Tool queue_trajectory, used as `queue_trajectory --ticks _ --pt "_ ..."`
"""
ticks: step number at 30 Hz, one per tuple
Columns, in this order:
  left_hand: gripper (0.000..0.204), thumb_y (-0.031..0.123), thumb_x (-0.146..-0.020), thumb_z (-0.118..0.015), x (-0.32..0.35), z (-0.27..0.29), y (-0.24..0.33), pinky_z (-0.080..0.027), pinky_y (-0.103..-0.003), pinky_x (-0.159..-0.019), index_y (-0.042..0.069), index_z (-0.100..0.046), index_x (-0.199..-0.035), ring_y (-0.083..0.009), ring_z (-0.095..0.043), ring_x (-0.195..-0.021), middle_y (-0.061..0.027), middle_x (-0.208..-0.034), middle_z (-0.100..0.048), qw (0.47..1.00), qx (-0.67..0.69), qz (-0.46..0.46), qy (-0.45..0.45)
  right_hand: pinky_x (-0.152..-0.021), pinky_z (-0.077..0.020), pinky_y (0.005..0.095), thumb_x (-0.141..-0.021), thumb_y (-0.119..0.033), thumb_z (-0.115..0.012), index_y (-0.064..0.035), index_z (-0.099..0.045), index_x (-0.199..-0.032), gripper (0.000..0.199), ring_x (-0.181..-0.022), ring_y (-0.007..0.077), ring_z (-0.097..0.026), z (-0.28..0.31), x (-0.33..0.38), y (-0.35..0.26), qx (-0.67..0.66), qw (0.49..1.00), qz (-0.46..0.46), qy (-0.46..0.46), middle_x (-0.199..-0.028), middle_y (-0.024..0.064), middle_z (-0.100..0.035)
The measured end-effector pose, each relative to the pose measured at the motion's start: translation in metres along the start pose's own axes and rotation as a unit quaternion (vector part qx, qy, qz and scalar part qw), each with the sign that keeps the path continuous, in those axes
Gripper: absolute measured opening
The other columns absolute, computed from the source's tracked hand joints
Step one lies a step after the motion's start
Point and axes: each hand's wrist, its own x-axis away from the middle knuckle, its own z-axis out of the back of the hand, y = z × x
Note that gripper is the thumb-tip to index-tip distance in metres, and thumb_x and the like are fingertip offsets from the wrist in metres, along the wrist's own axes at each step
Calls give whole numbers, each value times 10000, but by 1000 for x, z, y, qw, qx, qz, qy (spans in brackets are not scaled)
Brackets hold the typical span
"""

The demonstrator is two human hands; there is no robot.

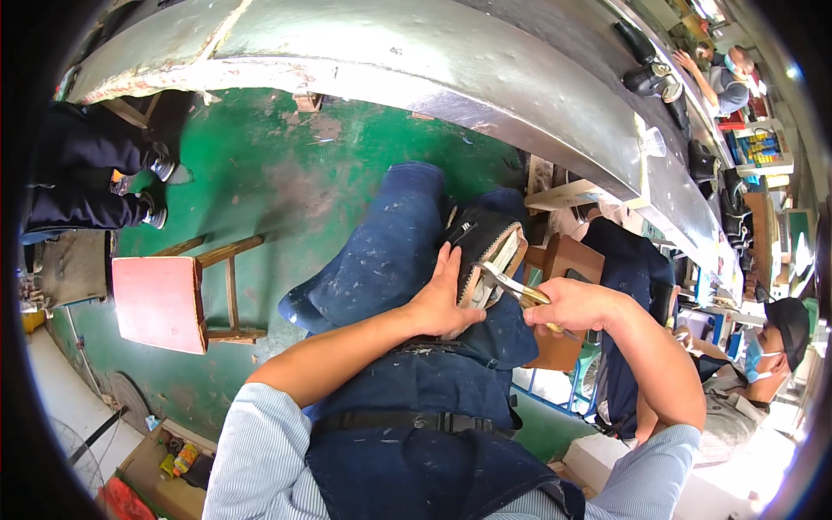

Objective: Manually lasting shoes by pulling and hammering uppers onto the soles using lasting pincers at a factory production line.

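Note:
A black shoe upper [468,232] with a pale stitched edge lies on my lap, its open underside facing up and to the right. My left hand [440,299] presses along its near left side, fingers lying against the black material and thumb by the lower end. My right hand [579,305] is closed around the yellowish handles of metal pincers [517,289]. The jaws of the pincers meet the shoe's edge near its lower end; whether they grip it I cannot make out. Blue, paint-flecked trousers [373,238] lie under the shoe.
A long metal-topped bench [416,61] crosses the far side, with black shoes [650,80] on it. A stool with a pink seat [159,303] stands left on the green floor. A masked co-worker [750,381] sits at right; another person's legs [95,178] stand far left.

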Motion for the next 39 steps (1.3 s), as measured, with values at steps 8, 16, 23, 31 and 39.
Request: queue_trajectory --ticks 8,16,23,31,39 --pt "1054 235 -793 -765 9 -24 -34 -240 -350 -1175 -109 -61 -1498 -358 -201 -1468 -317 -1547 -183 998 -3 8 59 -785 -535 438 -959 -291 -553 70 -657 -876 384 -866 352 -679 -10 -10 -28 333 939 42 74 -888 236 -683" --pt "940 234 -831 -715 18 -16 -40 -338 -357 -1118 -108 -140 -1492 -340 -430 -1348 -278 -1460 -392 985 168 19 45 -804 -517 489 -902 -204 -608 25 -631 -994 248 -868 434 -645 -51 -43 38 199 935 209 209 -889 267 -663" --pt "643 481 -1038 -322 -18 -16 -9 -370 -373 -1087 -30 -470 -1399 -256 -512 -1268 -155 -1350 -570 821 503 232 141 -720 -521 495 -886 -189 -634 -4 -593 -925 193 -772 432 -644 -98 -74 65 80 885 287 359 -804 237 -655" --pt "489 341 -1044 -306 -20 -44 -16 -472 -475 -948 17 -619 -1235 -451 -595 -1075 -282 -1099 -643 954 -20 51 295 -720 -520 478 -879 -235 -636 -5 -587 -1056 295 -824 428 -645 -128 -49 74 134 892 163 399 -876 234 -667" --pt "469 332 -1035 -352 -12 -40 -18 -486 -500 -906 42 -504 -1371 -473 -607 -1016 -315 -1070 -631 954 -69 10 291 -879 -489 457 -855 -167 -609 27 -528 -1243 441 -1004 428 -605 -107 -33 108 -20 944 229 235 -1040 252 -630"
